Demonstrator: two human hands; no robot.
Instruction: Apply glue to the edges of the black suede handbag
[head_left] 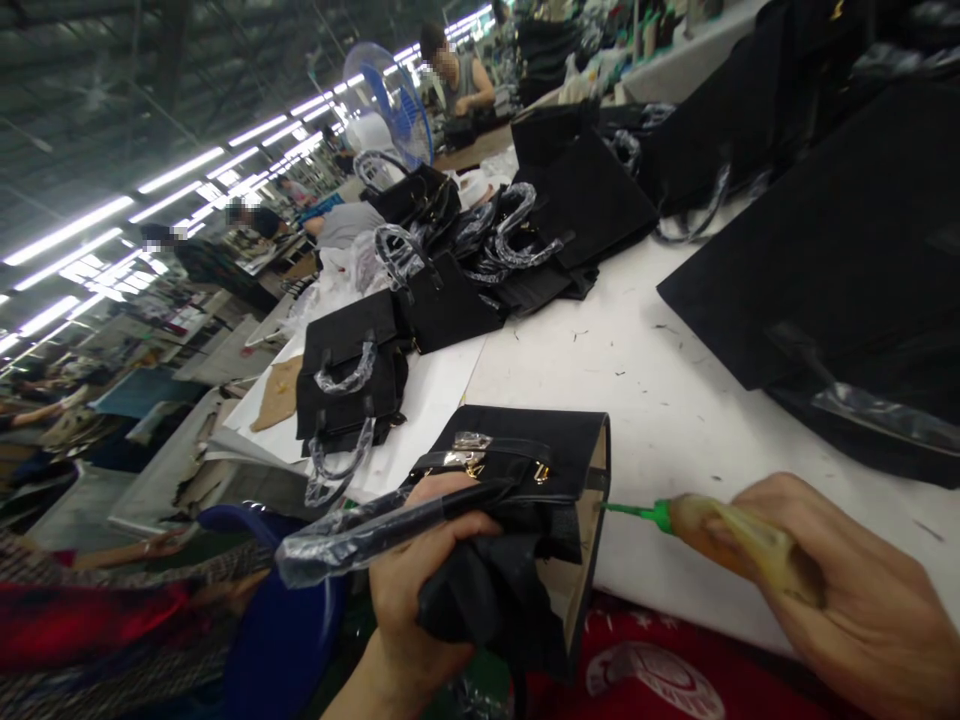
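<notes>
My left hand is closed around a black handbag near the table's front edge. The bag lies tilted, with gold-coloured hardware on top and a handle wrapped in clear plastic reaching left. Its beige inside shows at the right end. In my right hand is a yellowish squeeze bottle with a green nozzle. The thin nozzle tip points left and is at the bag's right edge; whether it touches cannot be made out. My left fingertips are partly hidden behind the handle and loose black material.
More black handbags with plastic-wrapped handles lie at left and in a heap behind. Large black pieces cover the right side of the white table. A blue fan and a person are at the back. A blue stool stands lower left.
</notes>
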